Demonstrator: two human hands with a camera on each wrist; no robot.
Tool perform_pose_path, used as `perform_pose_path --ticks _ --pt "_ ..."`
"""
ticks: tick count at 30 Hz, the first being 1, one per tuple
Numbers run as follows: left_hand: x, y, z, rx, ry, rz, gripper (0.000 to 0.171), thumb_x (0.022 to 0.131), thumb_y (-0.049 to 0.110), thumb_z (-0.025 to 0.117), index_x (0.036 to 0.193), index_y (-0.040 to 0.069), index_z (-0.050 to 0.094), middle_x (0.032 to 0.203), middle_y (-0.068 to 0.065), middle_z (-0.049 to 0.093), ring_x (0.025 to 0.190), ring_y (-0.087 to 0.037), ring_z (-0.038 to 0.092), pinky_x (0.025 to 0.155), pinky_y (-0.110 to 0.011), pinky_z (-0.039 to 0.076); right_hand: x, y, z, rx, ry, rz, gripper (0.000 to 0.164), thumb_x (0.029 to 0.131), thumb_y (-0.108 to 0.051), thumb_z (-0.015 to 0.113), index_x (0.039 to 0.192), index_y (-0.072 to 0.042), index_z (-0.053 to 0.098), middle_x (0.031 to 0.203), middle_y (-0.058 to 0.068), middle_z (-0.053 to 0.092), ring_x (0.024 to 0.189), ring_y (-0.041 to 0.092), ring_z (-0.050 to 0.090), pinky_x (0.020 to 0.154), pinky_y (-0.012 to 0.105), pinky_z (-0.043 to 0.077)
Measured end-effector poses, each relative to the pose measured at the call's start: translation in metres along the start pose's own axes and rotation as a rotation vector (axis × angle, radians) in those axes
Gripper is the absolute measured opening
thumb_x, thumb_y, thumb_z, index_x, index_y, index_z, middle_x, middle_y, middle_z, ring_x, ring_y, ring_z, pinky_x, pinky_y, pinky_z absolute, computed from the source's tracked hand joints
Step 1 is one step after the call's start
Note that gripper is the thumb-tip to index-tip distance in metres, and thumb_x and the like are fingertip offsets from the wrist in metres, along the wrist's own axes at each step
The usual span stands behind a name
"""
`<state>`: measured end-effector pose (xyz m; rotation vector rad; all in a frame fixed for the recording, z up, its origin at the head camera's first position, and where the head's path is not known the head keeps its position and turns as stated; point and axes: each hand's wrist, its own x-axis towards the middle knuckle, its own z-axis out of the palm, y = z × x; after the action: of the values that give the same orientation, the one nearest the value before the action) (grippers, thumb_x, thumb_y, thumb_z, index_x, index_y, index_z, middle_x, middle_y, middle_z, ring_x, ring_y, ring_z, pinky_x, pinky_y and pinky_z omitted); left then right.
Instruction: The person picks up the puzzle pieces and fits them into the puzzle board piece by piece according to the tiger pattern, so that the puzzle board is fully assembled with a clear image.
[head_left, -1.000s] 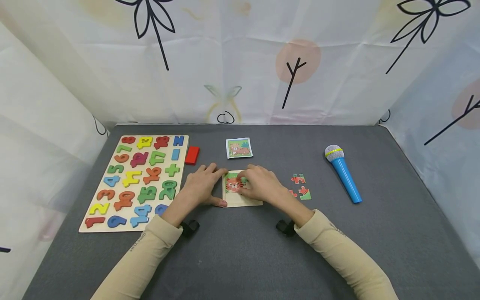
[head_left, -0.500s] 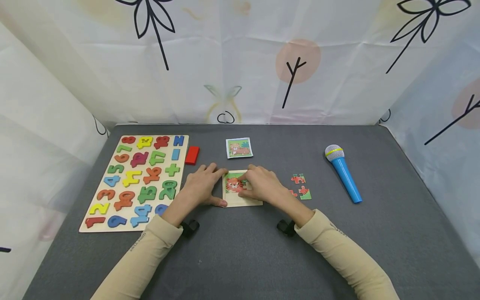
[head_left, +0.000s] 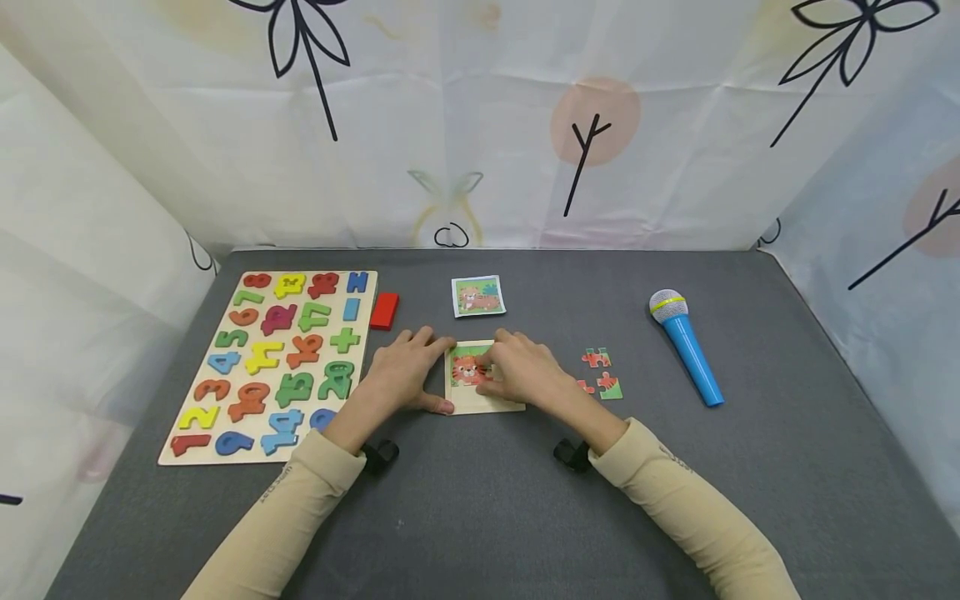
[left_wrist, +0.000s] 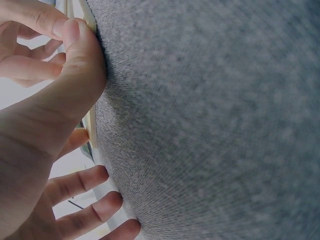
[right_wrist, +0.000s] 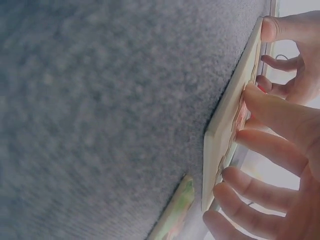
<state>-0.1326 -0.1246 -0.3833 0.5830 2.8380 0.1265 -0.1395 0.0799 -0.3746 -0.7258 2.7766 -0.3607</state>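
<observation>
A small wooden puzzle board point(head_left: 480, 404) lies on the grey table, its inset showing an orange tiger face point(head_left: 466, 371) on green. My left hand point(head_left: 405, 367) rests at its left side, index fingertip at the far corner and thumb along the near corner, the other fingers stretched out on the cloth. Over the picture, my right hand point(head_left: 521, 367) pinches at a puzzle piece point(right_wrist: 241, 116) in the inset, thumb and index finger on either side of it. That hand hides the inset's right part. Loose red-and-green puzzle pieces point(head_left: 609, 387) lie right of the right hand.
A number board point(head_left: 247, 367) with coloured figures stands at the left, a red block point(head_left: 384, 311) beside its far right corner. Behind the puzzle board lies a picture card point(head_left: 478, 297). A blue toy microphone point(head_left: 692, 354) lies at the right.
The right hand's fingertips have shifted slightly to the right over the inset, uncovering more of the tiger face. The left hand stays in place.
</observation>
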Motion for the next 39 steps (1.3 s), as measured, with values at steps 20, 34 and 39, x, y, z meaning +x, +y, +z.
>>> perform_pose_path --ticks 20,34,39 --pt "0.002 -0.001 0.002 -0.003 0.002 0.005 0.099 0.071 0.061 0.087 0.151 0.019 0.048 0.138 -0.013 0.053 0.115 -0.032 0.053 0.082 -0.052 0.056 -0.019 0.032 -0.014 0.010 0.048 0.043 0.048 0.091 -0.033 0.077 0.135 -0.016 0.067 0.125 0.013 0.066 0.099 0.029 0.063 0.061 0.037 0.050" --pt "0.001 -0.002 0.005 -0.007 0.047 0.018 0.099 0.068 0.062 0.088 0.149 0.019 0.051 0.136 -0.012 0.055 0.116 -0.033 0.055 0.079 -0.052 0.056 -0.040 0.067 -0.024 -0.004 0.069 0.108 0.048 0.092 -0.032 0.077 0.135 -0.014 0.067 0.129 0.017 0.065 0.106 0.033 0.063 0.073 0.049 0.055" --pt "0.001 -0.002 0.005 -0.006 0.048 0.020 0.099 0.068 0.062 0.088 0.150 0.019 0.050 0.136 -0.012 0.055 0.113 -0.032 0.054 0.078 -0.052 0.056 -0.047 0.080 -0.030 -0.006 0.060 0.154 0.048 0.092 -0.031 0.077 0.135 -0.014 0.067 0.129 0.018 0.065 0.102 0.030 0.062 0.065 0.042 0.051"
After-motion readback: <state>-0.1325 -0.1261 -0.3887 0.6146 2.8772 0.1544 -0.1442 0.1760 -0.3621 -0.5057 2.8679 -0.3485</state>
